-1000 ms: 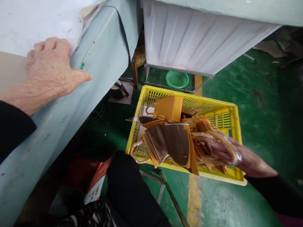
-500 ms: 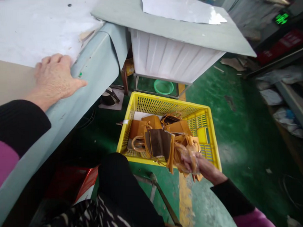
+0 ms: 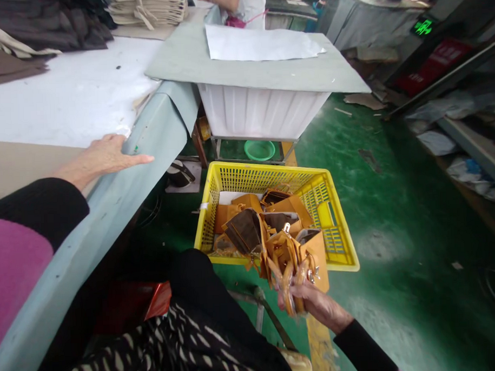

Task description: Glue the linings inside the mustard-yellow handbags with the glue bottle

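Note:
My right hand (image 3: 306, 300) is closed around the looped, clear-wrapped handles of several small tan handbags (image 3: 284, 254). These bags hang over the near rim of a yellow plastic basket (image 3: 342, 241), some with dark brown linings and metal clasps showing. More tan bags (image 3: 228, 216) lie inside the basket. To the left, my left hand (image 3: 108, 155) rests on the edge of the worktable (image 3: 148, 135), thumb stretched out to the side and holding nothing; its other fingers are partly hidden behind the hand.
A white bin (image 3: 261, 112) under a grey board (image 3: 178, 58) stands beyond the basket, with a green basin (image 3: 259, 150) below. Dark fabric (image 3: 63, 24) and a beige stack (image 3: 148, 10) lie on the table. Another person's arm (image 3: 227, 1) shows at the back. Shelving (image 3: 473, 145) runs along the right.
My right hand has drawn the bags toward me, and they spread apart more. The view has tilted up, bringing the fabric and the other person into sight. My left hand stays on the table edge.

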`<control>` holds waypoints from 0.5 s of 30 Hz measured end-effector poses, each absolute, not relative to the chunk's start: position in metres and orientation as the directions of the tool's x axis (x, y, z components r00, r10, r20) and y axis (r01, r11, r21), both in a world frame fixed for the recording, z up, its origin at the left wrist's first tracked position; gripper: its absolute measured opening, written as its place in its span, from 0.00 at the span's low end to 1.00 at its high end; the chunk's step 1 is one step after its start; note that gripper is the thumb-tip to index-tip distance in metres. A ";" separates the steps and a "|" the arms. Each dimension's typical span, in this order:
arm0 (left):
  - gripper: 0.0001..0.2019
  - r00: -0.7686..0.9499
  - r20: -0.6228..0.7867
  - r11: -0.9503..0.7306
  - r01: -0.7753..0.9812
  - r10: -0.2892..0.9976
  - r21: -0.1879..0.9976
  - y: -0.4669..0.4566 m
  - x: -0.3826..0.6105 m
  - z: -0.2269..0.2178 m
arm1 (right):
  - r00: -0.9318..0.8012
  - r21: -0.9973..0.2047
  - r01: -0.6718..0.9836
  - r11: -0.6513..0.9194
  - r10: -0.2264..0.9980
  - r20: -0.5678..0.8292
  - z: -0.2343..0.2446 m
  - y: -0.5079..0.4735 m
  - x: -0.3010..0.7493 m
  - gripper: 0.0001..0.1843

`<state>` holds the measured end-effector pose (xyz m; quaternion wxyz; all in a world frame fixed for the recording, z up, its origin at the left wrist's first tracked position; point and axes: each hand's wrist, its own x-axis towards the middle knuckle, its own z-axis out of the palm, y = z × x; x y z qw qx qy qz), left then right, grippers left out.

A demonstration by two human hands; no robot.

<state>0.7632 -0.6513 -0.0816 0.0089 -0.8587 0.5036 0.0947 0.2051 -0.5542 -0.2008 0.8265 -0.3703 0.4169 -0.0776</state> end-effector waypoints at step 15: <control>0.19 0.361 0.153 -0.224 -0.803 -0.920 0.552 -0.456 0.559 -0.110 | 0.366 -0.731 -0.516 0.447 -0.657 -0.659 -0.253 -0.473 0.203 0.10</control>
